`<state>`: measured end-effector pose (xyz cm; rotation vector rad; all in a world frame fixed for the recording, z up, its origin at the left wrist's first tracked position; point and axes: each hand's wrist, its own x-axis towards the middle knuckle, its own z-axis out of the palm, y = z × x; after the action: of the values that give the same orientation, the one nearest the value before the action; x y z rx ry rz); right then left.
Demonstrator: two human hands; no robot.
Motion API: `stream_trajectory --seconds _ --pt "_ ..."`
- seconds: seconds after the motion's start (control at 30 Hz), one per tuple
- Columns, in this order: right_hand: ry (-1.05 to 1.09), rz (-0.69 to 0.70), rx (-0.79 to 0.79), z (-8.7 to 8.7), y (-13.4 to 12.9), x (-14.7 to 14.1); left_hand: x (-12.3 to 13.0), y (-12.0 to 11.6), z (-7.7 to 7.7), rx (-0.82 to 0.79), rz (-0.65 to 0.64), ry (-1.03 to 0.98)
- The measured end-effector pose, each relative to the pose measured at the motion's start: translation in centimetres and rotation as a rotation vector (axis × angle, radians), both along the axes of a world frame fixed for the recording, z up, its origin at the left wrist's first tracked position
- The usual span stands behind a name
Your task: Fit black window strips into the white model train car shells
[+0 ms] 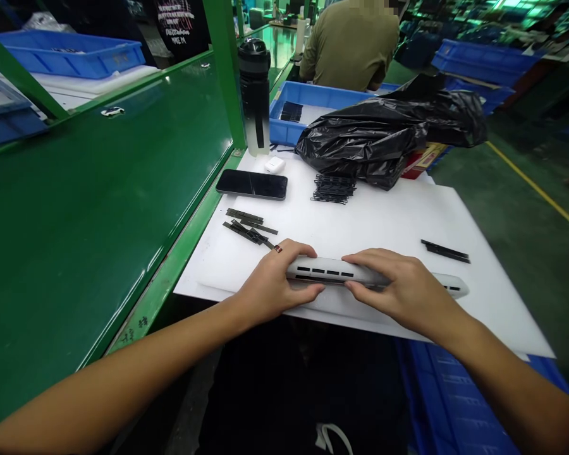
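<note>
A long, pale grey plastic bar with a row of dark slots (pixel 332 266) lies across the front of the white foam sheet (pixel 384 218). My left hand (pixel 275 278) grips its left end between thumb and fingers. Around its middle, my right hand (pixel 398 281) is closed, thumb below and fingers above, and the bar's right end shows beyond the wrist. Left of the left hand lies a loose group of thin dark strips (pixel 246 224). Two or so black strips (pixel 444 251) rest at the right. Further back sits a pile of black slotted pieces (pixel 332 189).
A phone (pixel 252 184), a white earbud case (pixel 274 165) and a bottle (pixel 255 95) stand along the left. Behind are a black plastic bag (pixel 360 139) and a blue tray (pixel 322 95). A green partition (pixel 123 170) borders the left side. A person (pixel 348 47) sits beyond.
</note>
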<state>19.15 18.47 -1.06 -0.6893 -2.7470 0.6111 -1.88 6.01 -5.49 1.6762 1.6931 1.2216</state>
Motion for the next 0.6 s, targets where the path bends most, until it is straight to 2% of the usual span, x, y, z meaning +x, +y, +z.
stream_trajectory --seconds 0.17,0.27,0.37,0.5,0.6 --pt "-0.002 0.001 0.123 -0.6 -1.0 -0.4 0.6 -0.1 0.2 -0.009 0.061 0.005" --pt "0.022 -0.091 0.199 -1.0 -1.6 -1.2 0.7 -0.2 0.2 -0.006 0.079 0.001" --pt "0.038 -0.167 0.21 -1.3 -1.9 -2.0 0.6 -0.2 -0.1 0.007 0.069 0.014" --pt "0.055 -0.155 0.214 -1.6 -1.7 -2.1 -0.1 -0.1 -0.3 0.021 -0.002 0.04" --pt "0.029 -0.113 0.187 -1.2 -1.1 -1.3 -0.8 -0.2 0.2 -0.039 -0.118 0.029"
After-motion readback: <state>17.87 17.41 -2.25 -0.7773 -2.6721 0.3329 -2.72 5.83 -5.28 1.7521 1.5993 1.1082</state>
